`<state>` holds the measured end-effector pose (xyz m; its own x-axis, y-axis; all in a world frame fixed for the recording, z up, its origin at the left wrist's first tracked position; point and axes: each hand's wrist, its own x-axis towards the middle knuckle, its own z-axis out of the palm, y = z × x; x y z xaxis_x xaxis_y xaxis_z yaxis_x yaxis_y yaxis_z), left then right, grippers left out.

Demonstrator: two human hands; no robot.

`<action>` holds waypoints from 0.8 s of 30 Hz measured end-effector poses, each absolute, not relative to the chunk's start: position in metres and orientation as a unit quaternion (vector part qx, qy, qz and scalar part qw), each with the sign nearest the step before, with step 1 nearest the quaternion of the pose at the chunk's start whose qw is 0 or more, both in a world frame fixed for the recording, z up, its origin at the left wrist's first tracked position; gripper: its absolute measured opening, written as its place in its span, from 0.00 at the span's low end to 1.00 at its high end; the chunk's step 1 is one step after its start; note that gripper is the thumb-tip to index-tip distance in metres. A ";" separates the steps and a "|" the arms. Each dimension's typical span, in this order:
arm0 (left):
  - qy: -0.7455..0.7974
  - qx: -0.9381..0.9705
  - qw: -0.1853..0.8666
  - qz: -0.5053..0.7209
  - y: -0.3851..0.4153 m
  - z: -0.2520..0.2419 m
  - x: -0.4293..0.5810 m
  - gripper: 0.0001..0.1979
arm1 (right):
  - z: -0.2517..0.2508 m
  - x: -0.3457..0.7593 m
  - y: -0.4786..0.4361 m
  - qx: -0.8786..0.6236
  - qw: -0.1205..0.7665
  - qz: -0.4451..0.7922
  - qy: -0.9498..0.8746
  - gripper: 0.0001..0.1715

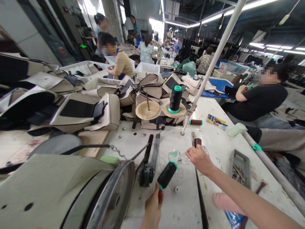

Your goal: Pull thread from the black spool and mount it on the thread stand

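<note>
My left hand is closed round the lower end of a black thread cone with a green rim, held tilted over the white worktable. My right hand reaches forward with its fingers pinched on something small I cannot make out, beside a clear plastic piece and a small dark spool. A second black thread cone stands upright on a thread stand disc. An empty disc with a spindle sits beside it.
A sewing machine with its handwheel fills the lower left. Beige and black seat covers pile up behind. A slanted white pole rises from the table. A grey tray of metal parts lies right. Other people sit at nearby tables.
</note>
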<state>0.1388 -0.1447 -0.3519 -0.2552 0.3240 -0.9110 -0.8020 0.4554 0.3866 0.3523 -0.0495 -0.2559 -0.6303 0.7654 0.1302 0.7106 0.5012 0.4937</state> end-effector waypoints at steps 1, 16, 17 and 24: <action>0.627 -0.192 0.579 0.485 -0.145 -0.352 0.139 0.11 | -0.256 0.352 -0.051 0.423 0.054 0.259 0.867 0.09; 0.593 -0.260 0.601 0.469 -0.144 -0.342 0.140 0.10 | -0.253 0.343 -0.077 0.399 0.048 0.245 0.882 0.11; 0.592 -0.262 0.601 0.468 -0.145 -0.342 0.140 0.10 | -0.254 0.343 -0.078 0.396 0.049 0.245 0.884 0.10; 0.587 -0.252 0.607 0.472 -0.147 -0.344 0.140 0.09 | -0.263 0.361 -0.062 0.435 0.056 0.253 0.863 0.11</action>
<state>0.1404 -0.1472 -0.3439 -0.1353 0.2785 -0.9509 -0.8695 0.4267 0.2487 0.3615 -0.0624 -0.2627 -0.6157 0.7782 0.1236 0.7220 0.4944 0.4841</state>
